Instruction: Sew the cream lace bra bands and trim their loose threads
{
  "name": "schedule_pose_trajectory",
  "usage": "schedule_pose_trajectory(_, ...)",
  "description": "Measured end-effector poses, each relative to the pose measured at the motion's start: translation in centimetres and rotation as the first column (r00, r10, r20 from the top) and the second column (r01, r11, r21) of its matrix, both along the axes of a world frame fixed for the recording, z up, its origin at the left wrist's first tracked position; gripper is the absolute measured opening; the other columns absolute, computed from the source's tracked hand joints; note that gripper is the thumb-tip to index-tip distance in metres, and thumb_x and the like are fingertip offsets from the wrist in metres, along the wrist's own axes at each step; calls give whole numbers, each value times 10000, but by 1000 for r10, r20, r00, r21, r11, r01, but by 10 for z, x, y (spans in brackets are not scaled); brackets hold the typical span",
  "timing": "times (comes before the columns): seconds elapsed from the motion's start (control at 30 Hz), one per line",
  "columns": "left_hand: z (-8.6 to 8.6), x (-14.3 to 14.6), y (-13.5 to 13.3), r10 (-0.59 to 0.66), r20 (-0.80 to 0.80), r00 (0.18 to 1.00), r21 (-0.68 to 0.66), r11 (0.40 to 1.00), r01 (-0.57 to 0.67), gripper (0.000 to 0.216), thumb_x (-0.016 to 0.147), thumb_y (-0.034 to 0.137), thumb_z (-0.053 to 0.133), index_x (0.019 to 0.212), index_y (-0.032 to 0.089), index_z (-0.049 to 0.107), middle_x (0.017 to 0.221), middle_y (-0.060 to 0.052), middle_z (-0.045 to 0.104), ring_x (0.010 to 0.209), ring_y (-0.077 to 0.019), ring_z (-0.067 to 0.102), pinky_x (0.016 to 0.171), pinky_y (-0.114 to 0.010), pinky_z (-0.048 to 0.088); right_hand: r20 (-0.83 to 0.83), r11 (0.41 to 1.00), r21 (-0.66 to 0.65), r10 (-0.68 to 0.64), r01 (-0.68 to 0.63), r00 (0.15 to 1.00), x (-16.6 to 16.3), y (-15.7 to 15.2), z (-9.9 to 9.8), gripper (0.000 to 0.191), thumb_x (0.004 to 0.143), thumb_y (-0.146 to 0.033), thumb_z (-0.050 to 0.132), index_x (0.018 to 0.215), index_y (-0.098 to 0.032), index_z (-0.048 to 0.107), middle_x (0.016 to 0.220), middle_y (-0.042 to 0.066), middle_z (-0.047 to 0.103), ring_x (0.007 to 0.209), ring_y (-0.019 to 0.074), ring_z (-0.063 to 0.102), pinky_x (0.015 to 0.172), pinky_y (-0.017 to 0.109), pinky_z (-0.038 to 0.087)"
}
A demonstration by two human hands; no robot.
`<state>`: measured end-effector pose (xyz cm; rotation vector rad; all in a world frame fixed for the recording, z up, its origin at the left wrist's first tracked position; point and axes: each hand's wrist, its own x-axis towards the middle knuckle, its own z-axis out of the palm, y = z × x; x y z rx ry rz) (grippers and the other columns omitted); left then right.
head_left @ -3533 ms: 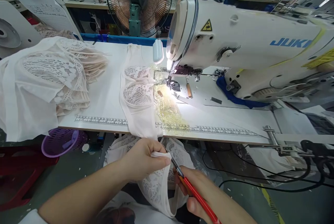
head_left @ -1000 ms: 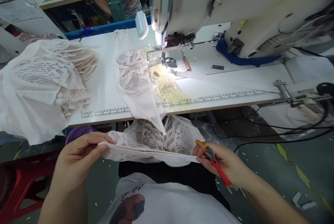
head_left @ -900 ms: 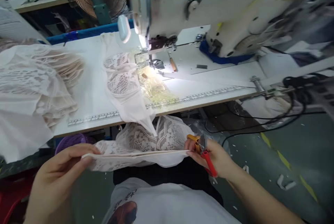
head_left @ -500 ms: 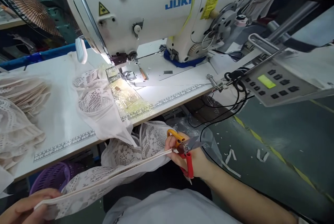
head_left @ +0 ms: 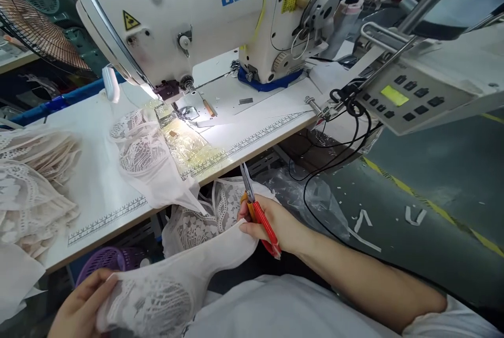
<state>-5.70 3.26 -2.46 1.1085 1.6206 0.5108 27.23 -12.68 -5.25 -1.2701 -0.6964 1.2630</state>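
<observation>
By the bench point(head_left: 94, 175), you're spreading a lace garment point(head_left: 157, 298), left fingers point(head_left: 103, 286) pinching it, right fingers point(head_left: 254, 229) likewise plus scissors point(head_left: 266, 225), next likely needing blades point(head_left: 247, 178) clear.

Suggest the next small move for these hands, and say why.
Perhaps the right hand should lay the scissors on the table: it pinches the lace garment while also holding them, their blades point toward the table, and the left hand grips that garment too.
</observation>
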Motion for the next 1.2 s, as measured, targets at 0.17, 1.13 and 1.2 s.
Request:
schedule_pose_trajectory(0.17,-32,33,23,44,113,993,-76,996,-35,348,332,253,840,557,166,589,473,33,592,435,-113,527,398,-185,416,82,998,-10,-63,64,995,1,7,-22,223,609,-222,681,755,-198,514,765,4,556,670,147,493,630,291,415)
schedule_pose_trajectory(1.13,-45,27,11,-41,439,898,-13,999,52,245,536,258,751,534,152,530,754,-74,704,588,-143,577,525,-231,412,703,975,221,-165,8,692,11,5,-58,188,677,-112,614,785,-258,662,880,40,694,947,287,613,880,435,447)
schedule_pose_trajectory(1.2,-35,20,0,-54,467,883,18,999,51,256,555,280,750,545,158,525,829,-88,714,632,-167,598,545,-251,430,695,965,262,-184,-6,695,9,0,-54,200,711,-108,619,823,-271,648,886,45,686,950,287,613,890,448,448)
